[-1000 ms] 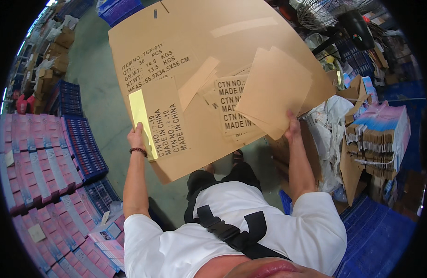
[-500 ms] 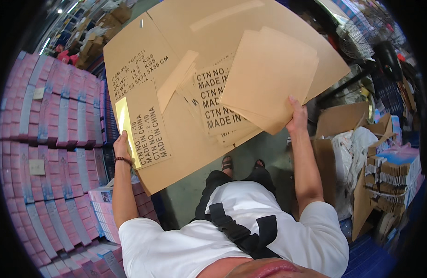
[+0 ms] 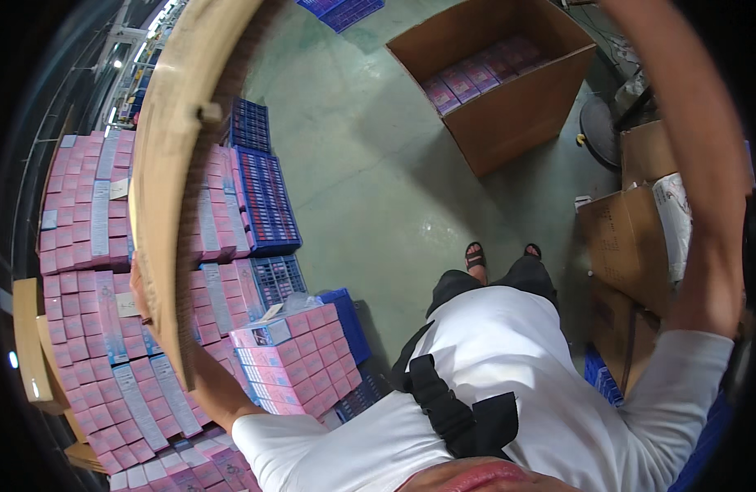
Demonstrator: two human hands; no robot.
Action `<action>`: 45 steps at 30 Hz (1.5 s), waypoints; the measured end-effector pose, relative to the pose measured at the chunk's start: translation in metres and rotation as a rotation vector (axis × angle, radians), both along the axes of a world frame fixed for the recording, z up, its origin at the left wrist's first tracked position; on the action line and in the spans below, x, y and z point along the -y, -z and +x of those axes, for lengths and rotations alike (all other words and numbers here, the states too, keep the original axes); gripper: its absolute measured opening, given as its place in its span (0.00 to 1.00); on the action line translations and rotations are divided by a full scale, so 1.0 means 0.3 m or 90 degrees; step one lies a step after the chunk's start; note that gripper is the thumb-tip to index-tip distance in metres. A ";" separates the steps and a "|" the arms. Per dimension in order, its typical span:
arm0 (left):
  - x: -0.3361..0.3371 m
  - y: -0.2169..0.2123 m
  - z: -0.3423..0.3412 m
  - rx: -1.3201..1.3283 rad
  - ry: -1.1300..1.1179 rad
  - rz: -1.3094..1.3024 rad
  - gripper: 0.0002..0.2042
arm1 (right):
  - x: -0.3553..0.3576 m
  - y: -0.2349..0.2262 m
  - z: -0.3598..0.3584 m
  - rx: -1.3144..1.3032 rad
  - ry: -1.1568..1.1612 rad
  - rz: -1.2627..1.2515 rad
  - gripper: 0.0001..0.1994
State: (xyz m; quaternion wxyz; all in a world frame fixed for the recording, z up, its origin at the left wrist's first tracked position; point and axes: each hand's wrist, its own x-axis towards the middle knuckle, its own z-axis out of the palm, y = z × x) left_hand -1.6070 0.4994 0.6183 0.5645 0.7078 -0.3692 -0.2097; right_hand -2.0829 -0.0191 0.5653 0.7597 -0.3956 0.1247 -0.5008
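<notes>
A thick tan slab of cardboard, seen nearly edge-on, is raised at my left side and runs past the top edge of the view. It looks like flattened cartons; its layers are too blurred to tell apart. My left hand grips its outer side low down, fingers partly hidden behind it. A small tan piece sticks out from the slab's inner edge. My right arm is lifted high on the right, and its hand lies beyond the top edge of the view.
Stacked pink boxes and blue crates stand left, with a smaller pink pile nearer me. Ahead is a large open carton holding pink boxes. More cartons stand right, beside a round black base.
The cardboard has swung up and left from lying before me to nearly edge-on. My right hand has risen out of view. The floor and open carton now show.
</notes>
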 end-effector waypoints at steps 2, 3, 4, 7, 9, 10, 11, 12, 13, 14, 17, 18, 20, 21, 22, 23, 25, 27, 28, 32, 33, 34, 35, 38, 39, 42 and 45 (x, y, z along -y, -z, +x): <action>0.004 -0.139 -0.041 -0.239 0.279 -0.136 0.17 | -0.008 -0.056 0.007 0.002 -0.023 -0.030 0.18; 0.006 -0.209 -0.073 -0.282 0.258 -0.145 0.17 | -0.009 -0.079 0.004 0.001 -0.031 -0.046 0.18; 0.006 -0.264 -0.110 -0.312 0.179 -0.187 0.17 | -0.004 -0.100 -0.017 0.005 -0.036 -0.060 0.18; 0.020 -0.411 -0.197 -0.303 0.202 -0.167 0.21 | -0.006 -0.153 -0.016 0.001 -0.060 -0.095 0.18; 0.024 -0.483 -0.238 -0.331 0.221 -0.159 0.22 | -0.020 -0.177 0.003 -0.001 -0.073 -0.112 0.18; 0.019 -0.508 -0.256 -0.339 0.228 -0.158 0.22 | -0.034 -0.191 0.039 -0.005 -0.088 -0.121 0.17; 0.011 -0.523 -0.272 -0.351 0.235 -0.157 0.22 | -0.040 -0.196 0.034 -0.006 -0.089 -0.126 0.17; 0.002 -0.536 -0.288 -0.338 0.236 -0.167 0.22 | -0.049 -0.204 0.053 -0.009 -0.097 -0.130 0.17; -0.005 -0.548 -0.300 -0.327 0.238 -0.173 0.22 | -0.057 -0.221 0.078 -0.017 -0.112 -0.133 0.17; -0.011 -0.555 -0.312 -0.317 0.222 -0.187 0.22 | -0.071 -0.209 0.084 -0.021 -0.117 -0.137 0.17; -0.020 -0.569 -0.346 -0.331 0.204 -0.201 0.22 | -0.077 -0.230 0.119 -0.027 -0.133 -0.140 0.17; -0.016 -0.571 -0.355 -0.326 0.220 -0.196 0.22 | -0.070 -0.234 0.114 -0.027 -0.139 -0.145 0.17; -0.011 -0.575 -0.372 -0.311 0.255 -0.184 0.22 | -0.066 -0.242 0.120 -0.033 -0.141 -0.146 0.17; -0.008 -0.575 -0.379 -0.308 0.245 -0.186 0.22 | -0.065 -0.245 0.119 -0.032 -0.141 -0.147 0.17; -0.006 -0.575 -0.387 -0.301 0.239 -0.185 0.22 | -0.057 -0.250 0.108 -0.035 -0.147 -0.155 0.17; -0.001 -0.573 -0.393 -0.294 0.234 -0.186 0.22 | -0.057 -0.253 0.106 -0.038 -0.147 -0.156 0.17; 0.009 -0.566 -0.408 -0.317 0.248 -0.207 0.22 | -0.057 -0.261 0.100 -0.044 -0.145 -0.156 0.17; 0.027 -0.561 -0.425 -0.326 0.250 -0.219 0.22 | -0.057 -0.268 0.096 -0.043 -0.147 -0.160 0.17; 0.035 -0.561 -0.436 -0.324 0.246 -0.220 0.22 | -0.051 -0.277 0.090 -0.051 -0.141 -0.163 0.17; 0.082 -0.562 -0.480 -0.315 0.301 -0.190 0.21 | -0.037 -0.277 0.082 -0.056 -0.141 -0.167 0.17; 0.089 -0.560 -0.488 -0.324 0.310 -0.185 0.21 | -0.031 -0.278 0.079 -0.055 -0.142 -0.171 0.17; 0.093 -0.559 -0.494 -0.333 0.319 -0.180 0.21 | -0.035 -0.266 0.080 -0.049 -0.150 -0.175 0.17; 0.094 -0.556 -0.495 -0.334 0.306 -0.199 0.21 | -0.024 -0.266 0.067 -0.053 -0.151 -0.185 0.17; 0.080 -0.551 -0.477 -0.323 0.268 -0.241 0.21 | -0.007 -0.265 0.045 -0.060 -0.149 -0.198 0.17; 0.075 -0.554 -0.462 -0.345 0.315 -0.203 0.22 | -0.005 -0.266 0.041 -0.063 -0.149 -0.202 0.17; 0.067 -0.571 -0.418 -0.357 0.340 -0.172 0.22 | 0.001 -0.273 0.032 -0.066 -0.148 -0.211 0.17; 0.057 -0.576 -0.405 -0.322 0.338 -0.192 0.22 | 0.006 -0.279 0.028 -0.066 -0.148 -0.218 0.17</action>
